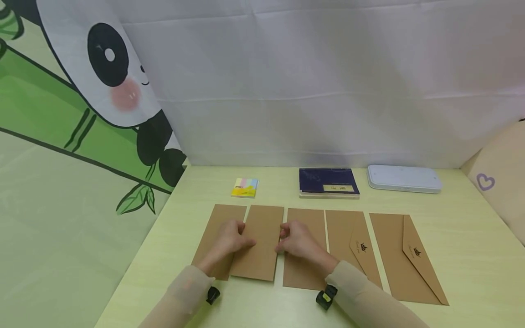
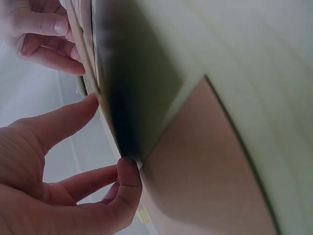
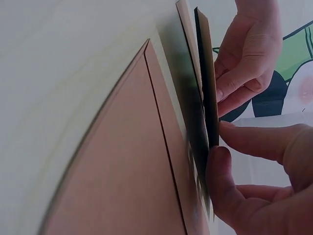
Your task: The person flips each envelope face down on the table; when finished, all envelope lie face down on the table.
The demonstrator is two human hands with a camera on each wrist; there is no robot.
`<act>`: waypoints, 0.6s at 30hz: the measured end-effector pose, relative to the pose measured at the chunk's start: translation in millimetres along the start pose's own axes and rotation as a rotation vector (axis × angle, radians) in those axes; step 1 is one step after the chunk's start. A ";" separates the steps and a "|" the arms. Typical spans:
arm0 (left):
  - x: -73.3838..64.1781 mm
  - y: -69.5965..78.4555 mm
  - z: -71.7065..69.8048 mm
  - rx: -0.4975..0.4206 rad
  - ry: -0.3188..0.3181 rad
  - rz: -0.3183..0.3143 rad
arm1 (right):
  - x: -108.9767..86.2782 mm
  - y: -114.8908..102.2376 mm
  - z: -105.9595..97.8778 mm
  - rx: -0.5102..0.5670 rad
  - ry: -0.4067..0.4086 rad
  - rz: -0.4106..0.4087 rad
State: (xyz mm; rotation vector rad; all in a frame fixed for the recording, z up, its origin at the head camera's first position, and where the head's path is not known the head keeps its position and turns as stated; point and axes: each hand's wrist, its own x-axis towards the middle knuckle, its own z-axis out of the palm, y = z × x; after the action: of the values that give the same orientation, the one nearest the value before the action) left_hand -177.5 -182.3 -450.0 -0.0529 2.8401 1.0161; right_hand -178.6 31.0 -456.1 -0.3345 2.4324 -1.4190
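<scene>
Five brown kraft-paper envelopes lie in a row, or just above it, in the head view. Both hands hold the second envelope from the left, flap out of sight. My left hand pinches its left edge, thumb on top and fingers curled at the edge in the left wrist view. On the opposite edge, my right hand pinches between thumb and fingers. That envelope stands slightly off the table in the wrist views. The leftmost envelope is partly covered by my left hand, and the third envelope lies under my right wrist.
Farther right lie a fourth envelope and a fifth envelope, both showing pointed flaps with crown prints. Along the back are pastel sticky notes, a navy notebook and a pale blue flat case. A white curtain hangs behind the table.
</scene>
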 end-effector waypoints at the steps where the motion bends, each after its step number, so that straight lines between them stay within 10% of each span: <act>1: -0.3 -0.2 0.2 0.005 0.002 0.004 | 0.3 0.2 0.5 -0.022 0.001 -0.004; 18: -0.7 2.1 5.6 0.129 -0.034 -0.019 | -0.7 -5.3 9.2 -0.190 0.041 -0.014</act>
State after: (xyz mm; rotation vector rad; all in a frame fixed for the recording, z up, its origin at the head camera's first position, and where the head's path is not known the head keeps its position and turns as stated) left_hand -176.3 -177.1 -452.9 -0.0493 2.8607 0.8204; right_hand -174.2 21.2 -455.7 -0.3688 2.6094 -1.2137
